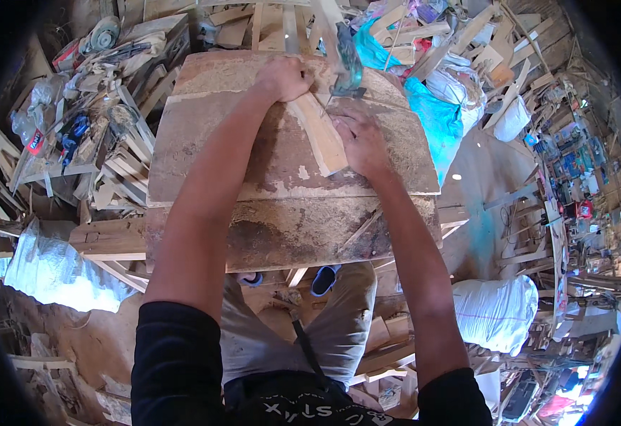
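Note:
A pale wooden piece (319,140) with a curved side lies on the worn wooden worktable (268,234), slanting from its far middle toward me. My left hand (284,79) is closed over the far end of that piece. Along its right side, my right hand (360,142) has its fingers curled in against the wood. Just beyond, between my hands, a greenish metal machine part (349,62) comes down over the table. A thin line like a saw blade (330,99) shows below it, close to the wood. My right fingertips are partly hidden.
Sawdust coats the tabletop. Stacked offcuts (129,170) and a plastic bottle (30,133) are on the left. A turquoise sheet (431,117) hangs by the table's right edge, with scrap wood (492,53) behind. White sacks (499,312) stand at the lower right.

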Available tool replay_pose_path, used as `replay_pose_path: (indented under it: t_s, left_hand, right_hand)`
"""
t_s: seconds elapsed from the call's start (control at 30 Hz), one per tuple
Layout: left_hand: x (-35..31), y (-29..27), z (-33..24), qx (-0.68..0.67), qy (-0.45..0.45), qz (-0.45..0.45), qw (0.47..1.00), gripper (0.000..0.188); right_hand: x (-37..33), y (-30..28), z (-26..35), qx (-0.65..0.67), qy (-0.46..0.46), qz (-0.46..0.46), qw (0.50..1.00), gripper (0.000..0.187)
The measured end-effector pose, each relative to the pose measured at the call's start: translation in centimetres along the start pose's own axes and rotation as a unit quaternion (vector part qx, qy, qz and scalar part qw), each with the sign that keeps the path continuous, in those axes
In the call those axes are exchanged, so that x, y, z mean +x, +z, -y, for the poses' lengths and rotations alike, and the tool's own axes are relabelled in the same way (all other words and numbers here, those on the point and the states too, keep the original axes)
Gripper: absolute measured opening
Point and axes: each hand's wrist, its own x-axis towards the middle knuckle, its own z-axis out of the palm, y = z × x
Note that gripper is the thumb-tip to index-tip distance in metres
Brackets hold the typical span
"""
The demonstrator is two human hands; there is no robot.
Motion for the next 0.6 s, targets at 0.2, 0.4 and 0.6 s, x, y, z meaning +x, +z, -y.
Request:
replay_pose_path:
  t_s: [0.2,0.4,0.6]
  left_hand:
    - [-0.8,-1.2,-1.1,-0.053,0.011,0.018,0.998,0.048]
    - [0.0,-0.9,-0.6,-0.048,0.024,0.015,0.998,0.045]
    - [1.1,0.2,0.1,-0.049,0.036,0.013,0.998,0.044]
  right_hand:
    - [-0.3,-0.1,0.9,0.023,0.051,-0.013,0.998,0.031]
    - [-0.2,0.3,1.0,0.023,0.069,-0.003,0.997,0.037]
    - [0.0,0.4,1.6,0.031,0.088,-0.006,0.996,0.035]
